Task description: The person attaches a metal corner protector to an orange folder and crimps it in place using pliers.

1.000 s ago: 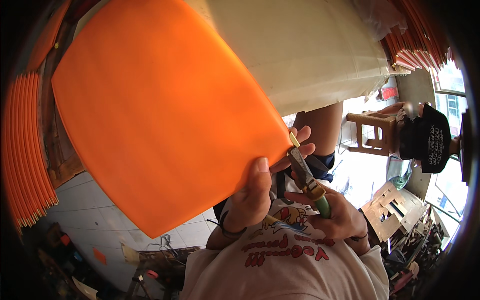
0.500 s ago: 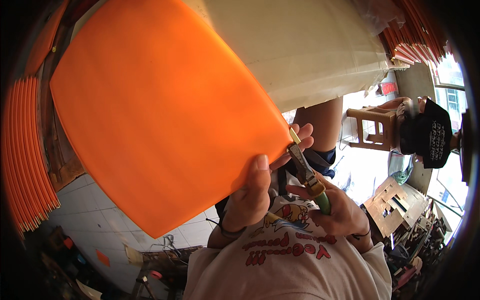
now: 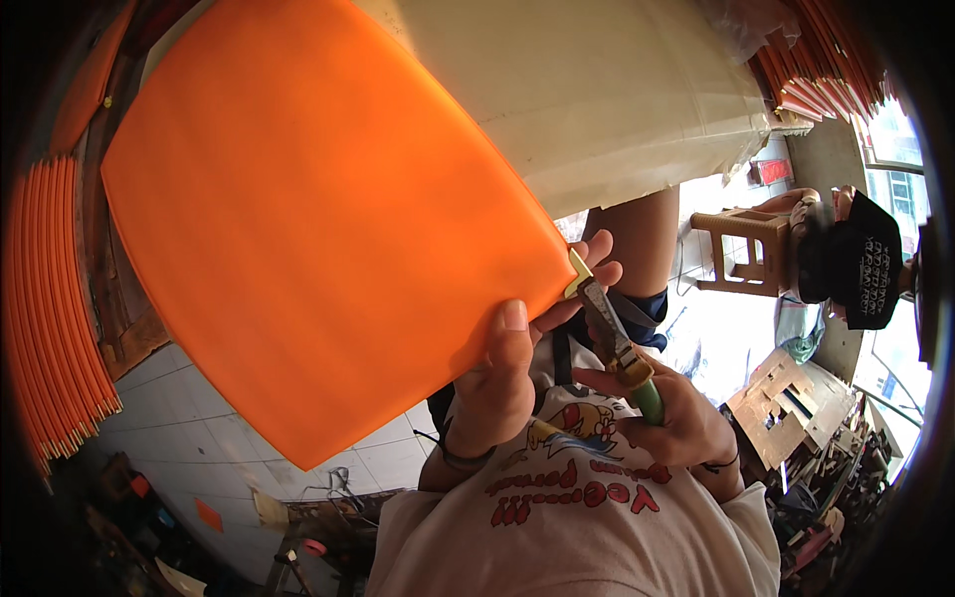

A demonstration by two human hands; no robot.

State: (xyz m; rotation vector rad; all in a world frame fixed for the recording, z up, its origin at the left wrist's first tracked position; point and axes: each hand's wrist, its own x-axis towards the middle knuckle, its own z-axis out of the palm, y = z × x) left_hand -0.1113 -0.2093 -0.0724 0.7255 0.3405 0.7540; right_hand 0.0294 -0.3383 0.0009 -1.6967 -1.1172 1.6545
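A large orange panel (image 3: 328, 239) with rounded edges and pointed corners is tilted in front of me. My left hand (image 3: 502, 383) grips it near its right lower corner, thumb on top and fingers behind. At that corner sits a small gold-coloured metal corner piece (image 3: 578, 273), its V shape visible against the orange tip. My right hand (image 3: 686, 418) is closed around green-handled pliers (image 3: 617, 333). The jaws of the pliers meet the corner piece, and the left fingertips show just behind it.
A table under a beige cover (image 3: 597, 99) lies beyond the panel. Stacked orange panels (image 3: 55, 318) stand at left, with more orange panels (image 3: 821, 60) at upper right. A person in a black shirt (image 3: 863, 264) sits near a brown plastic stool (image 3: 746, 249). Scrap pieces (image 3: 811, 478) pile up at lower right.
The gold corner piece has turned and now shows its V shape at the panel's corner. The pliers shifted slightly with it; the panel moved a little and the left hand kept its grip.
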